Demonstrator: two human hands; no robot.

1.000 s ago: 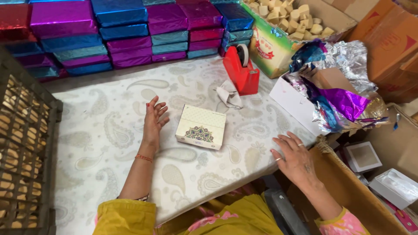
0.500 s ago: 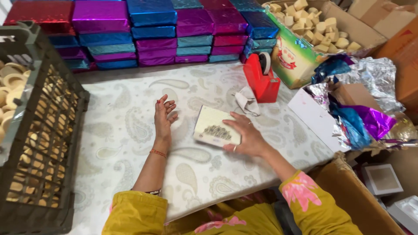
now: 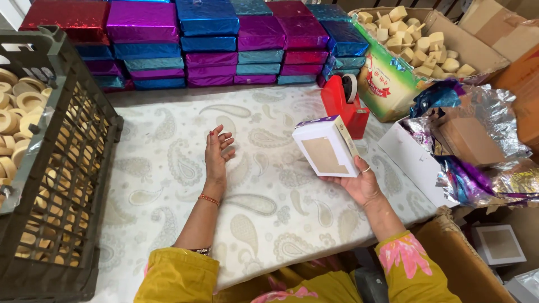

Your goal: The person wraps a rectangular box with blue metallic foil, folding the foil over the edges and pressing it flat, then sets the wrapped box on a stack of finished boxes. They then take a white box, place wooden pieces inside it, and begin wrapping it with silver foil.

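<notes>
Right hand under white box

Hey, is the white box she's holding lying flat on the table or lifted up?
Lifted and tilted. The right hand holds the white box above the patterned tablecloth, its brown panel facing the camera. The left hand rests on the cloth.

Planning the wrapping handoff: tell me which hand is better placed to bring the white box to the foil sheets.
Right, probably. The right hand already holds the white box lifted off the paisley table, and the foil sheets lie on that side. The left hand rests open on the table, farther from them.
</notes>
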